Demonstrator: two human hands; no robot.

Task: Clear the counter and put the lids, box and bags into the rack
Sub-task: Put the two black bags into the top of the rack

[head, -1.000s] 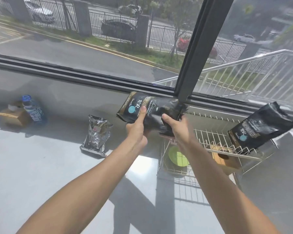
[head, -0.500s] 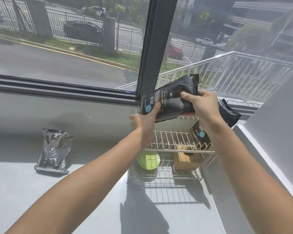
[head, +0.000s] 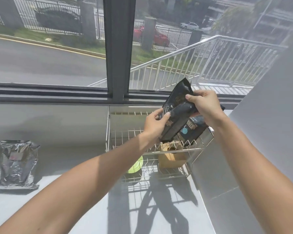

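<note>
Both hands hold a black coffee bag nearly upright over the upper tier of the wire rack. My left hand grips its lower edge and my right hand pinches its upper part. Its bottom end is down at the rack's tines. A second black bag with a blue dot leans in the rack just behind it. On the lower tier lie a green lid and a brown cardboard box. A silver foil bag lies flat on the counter at the far left.
The rack stands in the counter's right back corner, against the window ledge and close to a white wall on the right. The grey counter stretches between the rack and the foil bag.
The black bag has moved right and down, tilting from lying sideways to nearly upright over the rack beside the other black bag. The view has shifted right with it.
</note>
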